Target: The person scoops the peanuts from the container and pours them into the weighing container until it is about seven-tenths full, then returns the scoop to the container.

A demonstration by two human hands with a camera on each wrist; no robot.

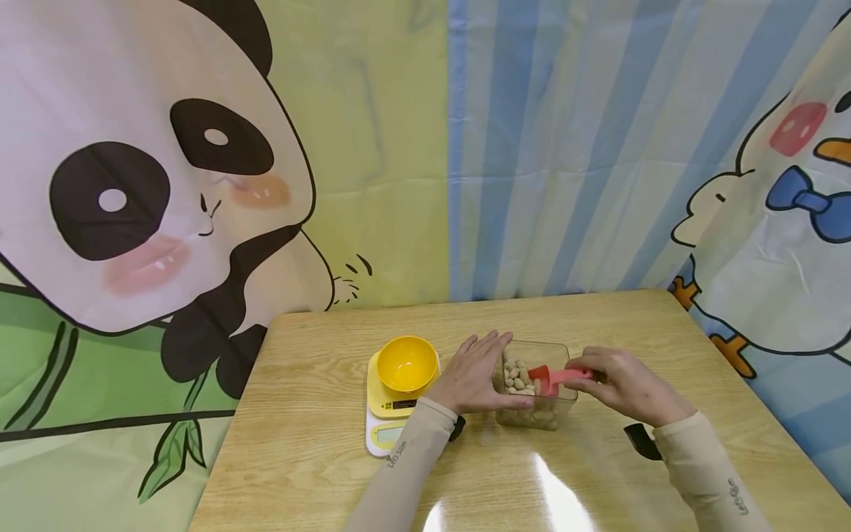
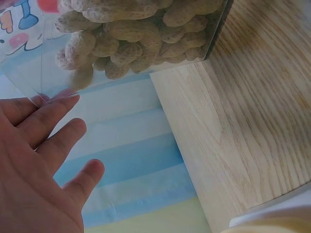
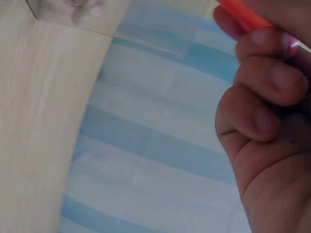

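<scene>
A clear plastic container of unshelled peanuts stands on the table. My left hand rests against its left side, the thumb along the front rim. In the left wrist view the left hand's fingers are fairly straight and spread, some touching the container's corner. With curled fingers my right hand pinches the handle of a red scoop, whose head is inside the container beside the peanuts. Only part of the red handle shows in the right wrist view.
Left of the container, a yellow bowl sits on a yellow and white kitchen scale. The wooden table ends at a printed curtain behind it. Dark wrist devices show near both cuffs.
</scene>
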